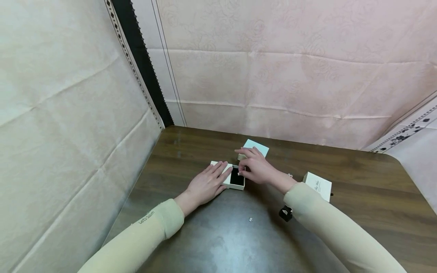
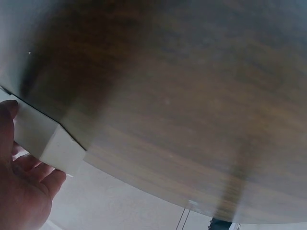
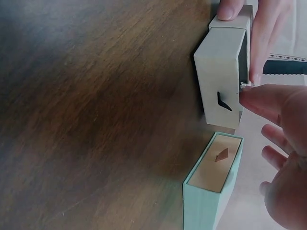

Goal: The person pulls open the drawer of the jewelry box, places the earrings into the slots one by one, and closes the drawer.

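Observation:
A white drawer-style jewellery box (image 1: pixel 240 187) lies on the table, its drawer partly out of the sleeve and lined in black (image 1: pixel 236 179). My left hand (image 1: pixel 207 182) holds the sleeve, fingers laid across the top and thumb against the near side. In the right wrist view a dark ribbon pull (image 3: pixel 223 102) sticks out of the drawer front. Over the black lining, my right hand (image 1: pixel 258 167) pinches a small sparkly silver piece (image 3: pixel 245 86) between thumb and forefinger; its exact kind is too small to tell. A similar silver piece (image 1: pixel 250 219) lies on the table nearer me.
Behind the right hand stands a mint-green box (image 1: pixel 260 147) with a beige drawer front and brown tab. A white lettered box (image 1: pixel 318 185) sits to the right. Beside the right sleeve are a small black object (image 1: pixel 285 213) and a silvery item (image 1: pixel 290 175), partly hidden.

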Demonstrator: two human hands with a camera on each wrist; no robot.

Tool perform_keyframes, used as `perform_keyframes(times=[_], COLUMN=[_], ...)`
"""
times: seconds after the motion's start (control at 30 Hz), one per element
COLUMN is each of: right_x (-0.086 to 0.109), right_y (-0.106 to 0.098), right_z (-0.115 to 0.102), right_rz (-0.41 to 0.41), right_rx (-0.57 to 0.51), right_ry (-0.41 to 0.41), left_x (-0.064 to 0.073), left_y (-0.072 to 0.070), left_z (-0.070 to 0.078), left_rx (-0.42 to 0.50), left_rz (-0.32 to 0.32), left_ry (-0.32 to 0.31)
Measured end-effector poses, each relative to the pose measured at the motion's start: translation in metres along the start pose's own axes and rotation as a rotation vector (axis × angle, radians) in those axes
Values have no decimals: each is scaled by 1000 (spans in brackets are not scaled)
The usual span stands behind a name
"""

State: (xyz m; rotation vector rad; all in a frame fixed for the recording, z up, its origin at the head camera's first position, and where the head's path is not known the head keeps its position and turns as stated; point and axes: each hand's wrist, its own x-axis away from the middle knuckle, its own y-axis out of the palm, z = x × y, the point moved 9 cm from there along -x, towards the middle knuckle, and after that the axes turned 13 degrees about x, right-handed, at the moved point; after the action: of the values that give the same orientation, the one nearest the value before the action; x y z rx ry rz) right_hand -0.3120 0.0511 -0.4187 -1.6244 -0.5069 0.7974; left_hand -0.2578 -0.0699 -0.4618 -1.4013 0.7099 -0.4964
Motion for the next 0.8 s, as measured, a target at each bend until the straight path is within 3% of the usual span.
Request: perform_keyframes(times=[0.8], right_x=[-7], right_y=[17], right_z=[1], right_rz=[-90], right_rx=[-22], right_ry=[27], left_x=[1], left_y=[3], left_z=[-1], left_rx=[-3], left_rz=[-5], left_ry=[-4])
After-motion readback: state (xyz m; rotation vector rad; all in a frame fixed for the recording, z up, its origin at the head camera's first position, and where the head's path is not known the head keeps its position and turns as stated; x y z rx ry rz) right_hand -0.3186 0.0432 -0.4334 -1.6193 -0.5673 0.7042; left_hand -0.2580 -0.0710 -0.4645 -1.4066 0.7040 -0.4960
